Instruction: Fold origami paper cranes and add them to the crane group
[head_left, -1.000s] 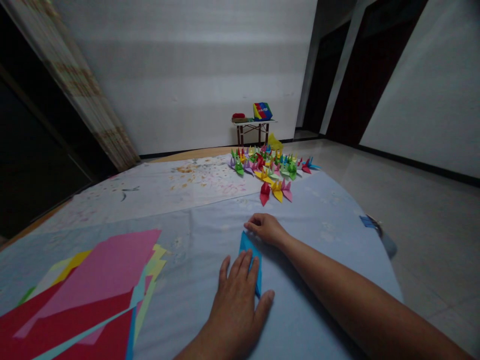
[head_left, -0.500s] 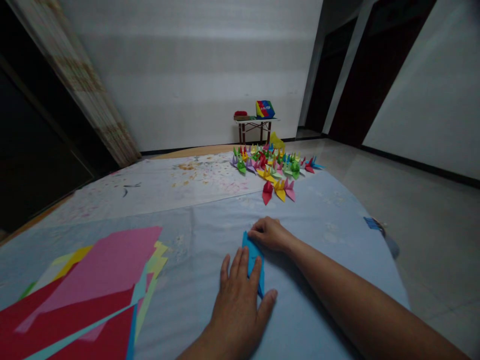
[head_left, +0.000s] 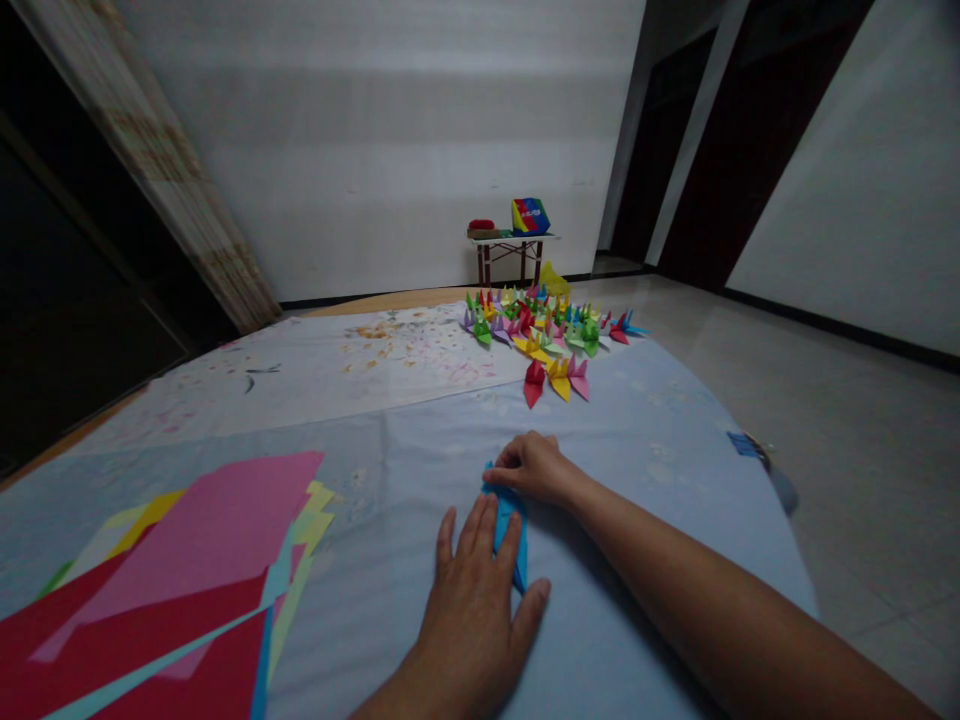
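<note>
A narrow piece of folded blue paper (head_left: 517, 545) lies on the cloth in front of me, partly covered by my fingers. My left hand (head_left: 476, 600) rests flat on it with fingers spread, pressing its near and middle part. At the paper's far end my right hand (head_left: 534, 467) is closed, with thumb and forefinger pinching the tip. Farther off, a red paper crane (head_left: 534, 384), a yellow one (head_left: 559, 380) and a pink one (head_left: 578, 378) stand in a row.
Many coloured paper cranes (head_left: 529, 320) crowd the far right of the table. Loose sheets, pink (head_left: 225, 520) and red (head_left: 165, 630) among them, lie fanned at the left. The tablecloth (head_left: 375, 560) is pale blue. A small stand (head_left: 514, 240) with a colourful box is by the wall.
The right fingertips have moved slightly left across the far tip of the blue paper. My left hand stays nearly in place.
</note>
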